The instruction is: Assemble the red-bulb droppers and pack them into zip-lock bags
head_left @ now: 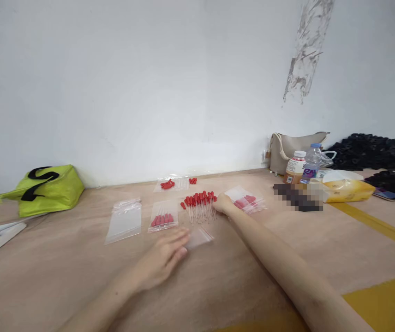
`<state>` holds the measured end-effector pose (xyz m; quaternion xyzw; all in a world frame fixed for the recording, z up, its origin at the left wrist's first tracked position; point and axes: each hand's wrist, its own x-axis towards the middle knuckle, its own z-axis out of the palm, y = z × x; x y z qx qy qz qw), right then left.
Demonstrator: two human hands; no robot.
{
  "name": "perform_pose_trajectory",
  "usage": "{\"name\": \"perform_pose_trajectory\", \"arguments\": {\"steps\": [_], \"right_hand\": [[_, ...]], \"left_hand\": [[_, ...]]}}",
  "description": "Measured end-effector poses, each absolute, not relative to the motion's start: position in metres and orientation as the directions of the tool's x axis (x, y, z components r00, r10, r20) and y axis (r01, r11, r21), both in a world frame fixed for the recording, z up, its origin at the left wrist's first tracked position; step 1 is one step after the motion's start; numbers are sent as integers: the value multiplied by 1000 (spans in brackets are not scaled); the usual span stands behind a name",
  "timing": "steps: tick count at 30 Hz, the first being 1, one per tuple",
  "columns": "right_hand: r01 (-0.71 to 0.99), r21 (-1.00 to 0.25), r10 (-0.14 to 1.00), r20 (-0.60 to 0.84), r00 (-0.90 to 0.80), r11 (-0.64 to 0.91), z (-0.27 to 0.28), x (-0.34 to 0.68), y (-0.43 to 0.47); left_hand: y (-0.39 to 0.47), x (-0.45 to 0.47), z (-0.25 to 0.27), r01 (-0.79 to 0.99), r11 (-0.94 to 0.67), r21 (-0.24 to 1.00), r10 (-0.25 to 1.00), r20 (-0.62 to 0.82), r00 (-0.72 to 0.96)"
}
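Observation:
A pile of droppers with red bulbs and thin clear stems lies in the middle of the table. At the pile's right end is my right hand, fingers curled in against the droppers; the fingertips and anything in them are hidden. My left hand is stretched flat with fingers extended, slightly blurred, at the left edge of a small clear zip bag. Just behind it lies a zip bag of red-bulbed droppers. Another bag with red bulbs rests right of my right hand.
Flat empty-looking zip bags lie on the left. By the wall is another bag of droppers. A yellow-green pouch stands far left. Bottles, a grey bag, a tissue pack and a black heap stand right.

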<state>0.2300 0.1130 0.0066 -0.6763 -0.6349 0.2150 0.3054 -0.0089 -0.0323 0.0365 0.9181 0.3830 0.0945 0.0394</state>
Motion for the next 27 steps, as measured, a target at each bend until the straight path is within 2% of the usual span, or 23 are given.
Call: {"name": "perform_pose_trajectory", "arguments": {"steps": [2,4,8,13,15,18,21,23,27], "right_hand": [[724,-688,990,54,131,-58,9,230,114],[714,-693,987,21,160,-101,12,232,113],[671,-734,980,36,196,-107,25,245,105],[594,-804,974,109,198,-31,32,271,72],[517,-856,979,122,164,20,27,277,53],[259,-959,987,142,78,118,13,282,26],[26,-982,977,188,101,187,-1,281,10],[-49,-969,960,232,158,242,-7,278,5],[-56,-945,935,310,171,324,-15,270,4]], "left_hand": [[-45,4,27,641,-743,193,659,43,751],[-49,9,18,628,-751,202,644,15,765],[-46,8,13,634,-746,202,652,28,758],[-40,8,14,612,-755,236,642,79,763],[-38,10,13,604,-753,261,648,135,750],[-36,12,13,599,-746,292,663,227,714],[-37,11,14,594,-749,292,661,281,696],[-40,7,14,597,-749,288,662,296,688],[-43,2,11,595,-744,304,666,261,699]]}}
